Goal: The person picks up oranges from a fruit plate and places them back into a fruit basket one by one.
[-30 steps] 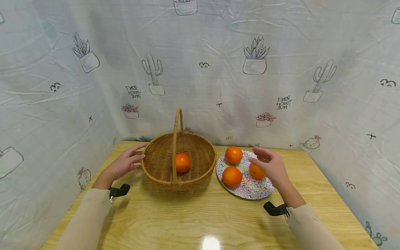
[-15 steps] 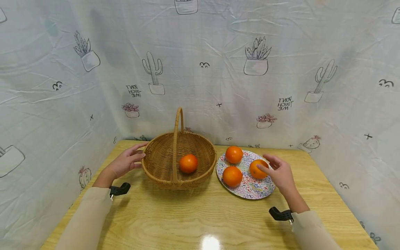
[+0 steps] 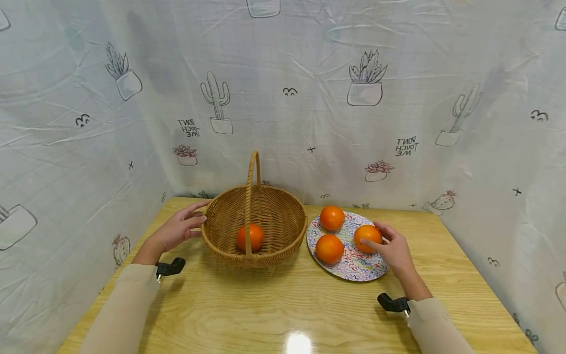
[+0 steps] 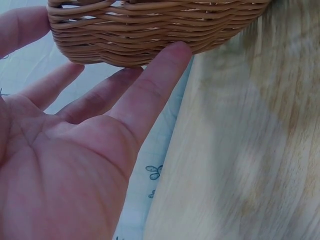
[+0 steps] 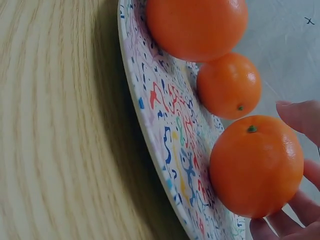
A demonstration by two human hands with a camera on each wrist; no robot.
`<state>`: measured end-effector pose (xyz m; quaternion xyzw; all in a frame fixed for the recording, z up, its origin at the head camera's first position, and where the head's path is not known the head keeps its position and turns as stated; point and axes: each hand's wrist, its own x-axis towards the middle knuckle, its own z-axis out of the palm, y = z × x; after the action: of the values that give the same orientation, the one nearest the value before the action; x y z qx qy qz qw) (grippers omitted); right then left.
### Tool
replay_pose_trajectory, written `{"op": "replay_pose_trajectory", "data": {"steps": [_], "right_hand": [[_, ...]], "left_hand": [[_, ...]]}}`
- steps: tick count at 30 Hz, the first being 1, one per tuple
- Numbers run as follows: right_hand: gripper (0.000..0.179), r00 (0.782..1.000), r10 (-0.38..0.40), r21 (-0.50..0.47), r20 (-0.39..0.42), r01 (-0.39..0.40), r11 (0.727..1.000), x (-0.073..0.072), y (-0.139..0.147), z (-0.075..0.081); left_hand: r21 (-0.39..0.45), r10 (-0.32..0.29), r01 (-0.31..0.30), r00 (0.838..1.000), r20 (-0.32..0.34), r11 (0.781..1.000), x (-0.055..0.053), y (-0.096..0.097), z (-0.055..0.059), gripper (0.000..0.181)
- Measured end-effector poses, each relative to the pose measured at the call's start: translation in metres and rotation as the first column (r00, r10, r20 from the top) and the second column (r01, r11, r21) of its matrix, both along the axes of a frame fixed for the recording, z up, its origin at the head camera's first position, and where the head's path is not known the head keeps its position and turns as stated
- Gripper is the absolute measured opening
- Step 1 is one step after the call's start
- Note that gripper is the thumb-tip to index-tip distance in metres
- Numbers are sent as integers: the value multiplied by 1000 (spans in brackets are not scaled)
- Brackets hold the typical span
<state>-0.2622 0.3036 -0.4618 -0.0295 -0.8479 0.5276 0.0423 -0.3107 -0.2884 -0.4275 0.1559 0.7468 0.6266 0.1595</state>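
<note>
My left hand [image 3: 179, 230] rests its spread, mostly straight fingers against the left side of a wicker basket [image 3: 276, 253]. In the left wrist view, fingertips [image 4: 177, 50] touch the woven outer wall. An orange [image 3: 254, 238] lies inside the basket, partly covered by the arched handle [image 3: 248, 211]. On the right, my right hand [image 3: 393, 248] holds thumb and fingers round the rightmost orange [image 3: 368, 236] on a round, colourfully patterned plate [image 3: 353, 270]. The right wrist view shows that orange [image 5: 257, 170] low over the plate, with curled fingers along its far side.
Two more oranges, a rear orange [image 3: 332, 218] and a front orange [image 3: 329, 249], sit on the plate's left half. The light wooden table [image 3: 265, 305] carries basket and plate. Behind and at both sides hangs a pale sheet [image 3: 305, 118] printed with cacti.
My right hand has moved back to the right, then closed in round the rightmost orange. The orange in the basket has rolled right, then left behind the handle. My left hand stays at the basket.
</note>
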Motion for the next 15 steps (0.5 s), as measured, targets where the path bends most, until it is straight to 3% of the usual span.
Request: {"op": "replay_pose_trajectory", "data": {"steps": [8, 15], "right_hand": [[85, 1000, 1, -31, 28, 0, 1000, -1, -2, -6], [84, 999, -32, 29, 26, 31, 999, -3, -6, -12]], "left_hand": [[-7, 0, 0, 1000, 0, 1000, 0, 0, 0, 68], [-1, -4, 4, 1000, -7, 1000, -1, 0, -1, 69]]}}
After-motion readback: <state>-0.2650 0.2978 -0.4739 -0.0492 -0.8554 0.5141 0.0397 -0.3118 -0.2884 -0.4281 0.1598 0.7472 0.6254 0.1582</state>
